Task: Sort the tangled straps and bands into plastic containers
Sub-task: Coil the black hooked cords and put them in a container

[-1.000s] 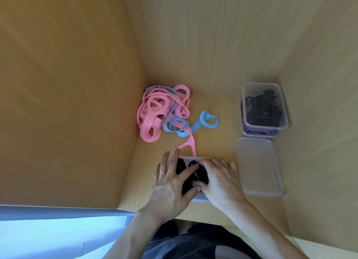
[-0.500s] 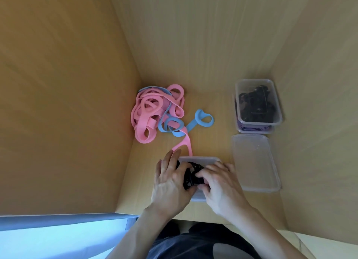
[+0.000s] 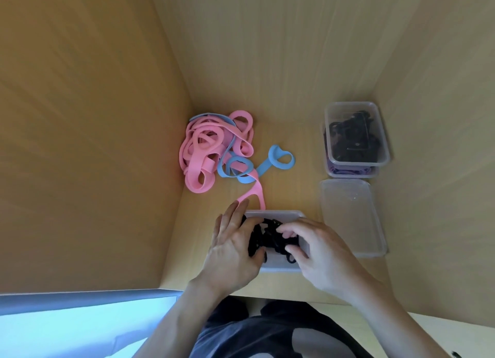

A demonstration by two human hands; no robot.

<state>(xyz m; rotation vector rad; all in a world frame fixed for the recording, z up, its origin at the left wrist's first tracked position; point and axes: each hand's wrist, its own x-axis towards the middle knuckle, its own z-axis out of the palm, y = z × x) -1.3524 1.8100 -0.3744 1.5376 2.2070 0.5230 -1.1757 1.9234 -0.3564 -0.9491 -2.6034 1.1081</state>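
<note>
Left hand (image 3: 233,248) pressing with flat fingers, right hand (image 3: 318,253) pinching the black straps (image 3: 270,238) bunched in the clear container (image 3: 278,265) by the shelf's front edge, and I'd bet they spring out once released.

The right hand (image 3: 318,253), a second ago flat on the black straps (image 3: 267,240) in the near container (image 3: 278,213), has drawn back to the right, and its curled fingertips now pinch the tangle. The left hand (image 3: 233,248) has shifted slightly left. More of the straps is exposed between the two hands.
</note>
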